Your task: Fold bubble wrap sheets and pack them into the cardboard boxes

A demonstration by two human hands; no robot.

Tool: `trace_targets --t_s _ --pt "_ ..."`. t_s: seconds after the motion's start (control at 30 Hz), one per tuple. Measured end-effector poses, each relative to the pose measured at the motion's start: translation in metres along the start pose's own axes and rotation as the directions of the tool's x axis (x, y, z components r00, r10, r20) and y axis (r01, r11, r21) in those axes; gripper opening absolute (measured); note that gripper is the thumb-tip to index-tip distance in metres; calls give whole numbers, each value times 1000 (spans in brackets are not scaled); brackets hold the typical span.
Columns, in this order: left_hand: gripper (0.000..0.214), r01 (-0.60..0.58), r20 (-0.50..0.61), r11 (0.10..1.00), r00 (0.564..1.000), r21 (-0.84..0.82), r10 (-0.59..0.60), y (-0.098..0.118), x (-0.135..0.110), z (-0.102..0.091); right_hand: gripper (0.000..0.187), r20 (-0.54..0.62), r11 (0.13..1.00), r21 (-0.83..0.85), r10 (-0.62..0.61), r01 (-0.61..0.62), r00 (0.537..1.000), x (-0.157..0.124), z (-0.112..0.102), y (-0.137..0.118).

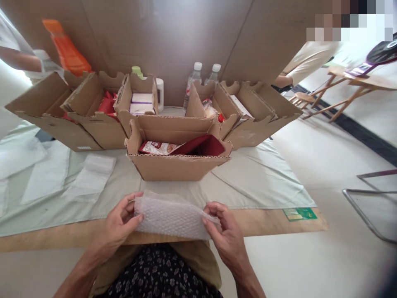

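Observation:
Stretched between my two hands is a bubble wrap bag point(172, 217), held above the table's front edge. My left hand point(122, 219) pinches its left end between thumb and fingers. At the other end, my right hand point(220, 223) grips the upper right corner. Just beyond the bag stands a cardboard box point(173, 169) with a dark red packet point(201, 145) and a printed red-and-white packet point(158, 147) inside. More bubble wrap sheets point(93, 174) lie flat on the cloth to the left of my left hand.
Several cardboard bins point(93, 128) line the back, holding packets and small white boxes point(141, 103). Behind them are clear bottles point(194, 78) and an orange bottle point(68, 51) near another person's arm point(21, 60). A second person point(310, 62) is at the right. A metal frame point(356, 198) stands right of the table.

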State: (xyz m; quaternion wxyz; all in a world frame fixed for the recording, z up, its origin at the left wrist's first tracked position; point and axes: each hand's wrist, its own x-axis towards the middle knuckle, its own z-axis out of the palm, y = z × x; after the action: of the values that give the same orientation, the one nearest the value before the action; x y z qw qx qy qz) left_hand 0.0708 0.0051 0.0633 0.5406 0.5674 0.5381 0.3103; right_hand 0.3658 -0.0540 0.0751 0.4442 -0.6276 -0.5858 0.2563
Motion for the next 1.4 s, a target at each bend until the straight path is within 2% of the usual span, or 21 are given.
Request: trace_targets --t_s 0.03,0.1,0.17,0.23,0.3,0.37,0.47,0.57,0.67,0.77,0.87,0.93,1.03,1.1,1.2,1.3,1.4 --pt "52 -20 -15 1000 1000 -7 19 2 -1 -4 27 -26 998 17 -58 59 998 -2 -3 -8" --pt "34 -150 -59 985 986 88 155 8 0 -11 31 -43 977 10 -211 211 977 -3 -7 -23" --pt "10 -344 -80 899 923 271 377 10 7 -19 30 -14 930 -37 -365 365 931 -3 -6 -34" --pt "13 -459 -41 739 837 493 546 5 16 -28 33 59 874 -120 -467 471 882 -5 1 -36" --pt "24 -450 0 592 796 669 606 -5 20 -37 37 179 827 -211 -492 522 852 -10 12 -26" --pt "34 -418 1 521 781 744 624 -14 15 -41 42 297 802 -266 -458 534 838 -18 23 -11" --pt "39 -426 -10 516 764 743 645 -14 -8 -29 48 356 800 -307 -405 515 842 -28 32 8" --pt "38 -499 104 514 781 698 616 -4 -28 -3 52 317 787 -327 -429 522 846 -31 31 14" --pt "38 -547 215 495 788 675 577 -4 -24 14 48 290 776 -328 -460 539 839 -31 30 6" --pt "42 -565 235 466 771 681 592 -12 -6 8 35 360 790 -269 -448 551 818 -36 42 -11" --pt "47 -583 213 443 737 682 642 -16 -3 -9 27 513 802 -225 -385 553 767 -42 70 -29" --pt "54 -581 193 475 743 661 641 -14 -18 -16 24 578 803 -250 -324 541 748 -44 91 -39" --pt "66 -577 230 527 780 624 582 -16 -52 -10 20 599 824 -285 -247 490 762 -40 110 -47" --pt "67 -575 230 503 774 645 590 -23 -68 2 23 600 857 -241 -237 455 764 -37 107 -49" --pt "52 -548 135 470 738 692 662 -38 -73 19 32 602 882 -83 -326 464 728 -34 80 -47" --pt "32 -541 33 541 726 643 687 -42 -66 28 46 578 838 -55 -416 542 702 -34 46 -39" --pt "28 -550 -40 627 734 552 678 -36 -63 27 47 554 786 -136 -445 603 704 -35 35 -28"
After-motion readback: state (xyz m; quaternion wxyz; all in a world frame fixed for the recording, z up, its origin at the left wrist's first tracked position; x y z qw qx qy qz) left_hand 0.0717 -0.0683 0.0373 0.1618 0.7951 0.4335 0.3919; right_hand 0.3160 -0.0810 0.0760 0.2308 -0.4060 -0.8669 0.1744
